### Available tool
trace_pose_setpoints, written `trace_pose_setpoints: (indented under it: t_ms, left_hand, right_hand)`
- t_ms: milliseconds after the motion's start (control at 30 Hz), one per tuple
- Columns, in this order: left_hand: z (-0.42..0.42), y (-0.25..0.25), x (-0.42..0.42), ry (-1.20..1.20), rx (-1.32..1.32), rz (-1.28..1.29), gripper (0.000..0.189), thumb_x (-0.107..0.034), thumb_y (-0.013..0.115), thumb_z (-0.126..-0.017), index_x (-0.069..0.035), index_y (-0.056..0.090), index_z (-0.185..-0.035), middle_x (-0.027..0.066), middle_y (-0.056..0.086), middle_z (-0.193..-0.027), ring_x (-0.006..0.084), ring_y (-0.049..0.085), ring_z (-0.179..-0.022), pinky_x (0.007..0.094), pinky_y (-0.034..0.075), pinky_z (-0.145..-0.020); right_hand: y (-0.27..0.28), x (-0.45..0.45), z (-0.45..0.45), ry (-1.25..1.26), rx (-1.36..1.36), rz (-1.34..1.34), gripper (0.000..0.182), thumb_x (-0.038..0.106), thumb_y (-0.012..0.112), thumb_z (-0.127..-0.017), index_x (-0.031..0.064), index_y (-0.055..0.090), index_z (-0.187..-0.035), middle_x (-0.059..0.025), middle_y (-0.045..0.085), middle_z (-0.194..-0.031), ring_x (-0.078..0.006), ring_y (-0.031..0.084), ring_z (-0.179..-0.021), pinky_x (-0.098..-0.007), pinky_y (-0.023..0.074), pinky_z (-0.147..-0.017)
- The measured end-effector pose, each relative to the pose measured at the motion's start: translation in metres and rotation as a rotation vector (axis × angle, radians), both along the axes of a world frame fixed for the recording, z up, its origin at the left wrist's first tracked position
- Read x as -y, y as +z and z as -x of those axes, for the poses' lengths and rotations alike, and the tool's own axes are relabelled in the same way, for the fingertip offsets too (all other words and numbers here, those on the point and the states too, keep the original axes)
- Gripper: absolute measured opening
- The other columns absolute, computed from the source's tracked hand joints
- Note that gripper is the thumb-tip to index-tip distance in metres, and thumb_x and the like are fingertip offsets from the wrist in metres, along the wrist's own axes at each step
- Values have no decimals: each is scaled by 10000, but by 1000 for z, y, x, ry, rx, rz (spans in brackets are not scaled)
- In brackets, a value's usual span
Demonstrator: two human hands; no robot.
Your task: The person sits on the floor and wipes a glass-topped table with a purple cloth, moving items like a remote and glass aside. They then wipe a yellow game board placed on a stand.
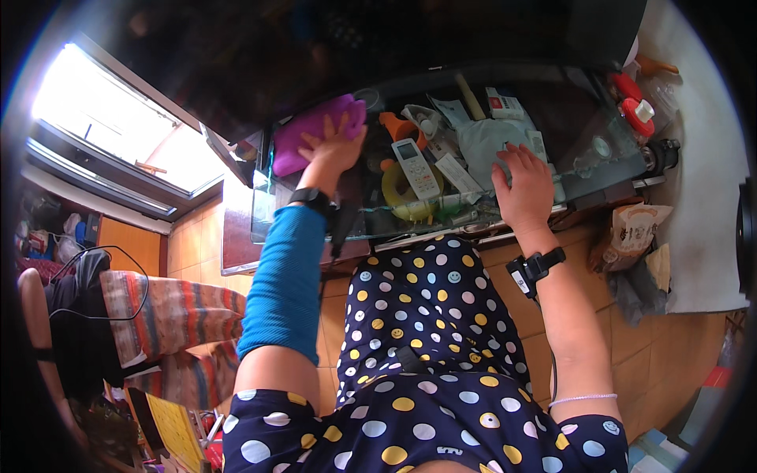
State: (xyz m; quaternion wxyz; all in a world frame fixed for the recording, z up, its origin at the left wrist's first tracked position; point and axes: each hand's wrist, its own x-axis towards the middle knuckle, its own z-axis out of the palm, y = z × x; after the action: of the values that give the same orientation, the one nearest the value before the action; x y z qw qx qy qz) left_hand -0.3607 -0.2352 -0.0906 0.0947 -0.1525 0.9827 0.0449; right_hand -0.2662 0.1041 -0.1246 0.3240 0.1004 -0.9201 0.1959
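Note:
My left hand (334, 145) lies with spread fingers on a folded purple cloth (290, 148) at the left end of a glass-topped stand (378, 227). Over a pale plastic bag (488, 142) to the right is my right hand (526, 183), its fingers slightly bent; whether it touches the bag I cannot tell. Between the hands, a white remote control (416, 168) rests partly on a yellow ring-shaped roll (397, 192). Around them are an orange object (399, 127), small boxes such as a white and red one (503, 104), and a pale stick (469, 97).
A large dark television screen (378, 41) stands behind the glass. Red-lidded containers (637, 115) are at the right, above a printed paper bag (633, 230) near the floor. At left, another person (77, 319) is beside striped fabric (177, 313), below a bright window (118, 112).

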Motion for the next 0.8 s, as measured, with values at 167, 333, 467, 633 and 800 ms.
trace_pose_setpoints:
  t_ms: [167, 333, 467, 633, 800]
  left_hand:
    - [-4, -5, -87, -301, -68, -1, 747, -736, 244, -990, -389, 130, -1642, 38, 18, -1737, 606, 3, -1504, 740, 39, -1179]
    - [-77, -17, -114, -653, -330, 3, 686, -617, 448, -993, -370, 291, -1613, 83, 199, -1704, 617, 113, -1486, 760, 118, -1154]
    - [-148, -13, -92, -818, -418, -22, 679, -533, 574, -968, -382, 345, -1589, 83, 274, -1674, 590, 181, -1485, 757, 149, -1152]
    - [-200, -13, -20, -652, -385, 12, 609, -514, 514, -1015, -388, 351, -1588, 73, 238, -1695, 568, 111, -1516, 730, 93, -1184]
    - [-223, -19, 70, -289, -427, 90, 591, -542, 499, -1022, -353, 395, -1572, 79, 279, -1682, 523, 131, -1532, 709, 92, -1198]
  right_hand:
    - [1, 0, 1, 27, 5, 16, 238, 273, 639, -941, 92, 719, -1073, -104, 703, -1254, -334, 592, -1251, -468, 444, -1047]
    - [5, 3, 0, 46, 17, 43, 271, 322, 592, -993, 91, 726, -1038, -116, 716, -1224, -346, 608, -1230, -461, 451, -1034]
    - [1, 0, 0, 17, 45, 7, 282, 327, 575, -1007, 91, 725, -1044, -99, 715, -1234, -322, 608, -1241, -451, 458, -1029]
    - [-1, -5, 0, 40, 41, -11, 325, 336, 529, -1040, 77, 715, -1107, -109, 707, -1255, -350, 620, -1214, -456, 473, -1015]
    - [-4, -5, 3, 65, 34, -35, 379, 348, 510, -1053, 42, 690, -1186, -139, 694, -1254, -370, 617, -1180, -441, 488, -981]
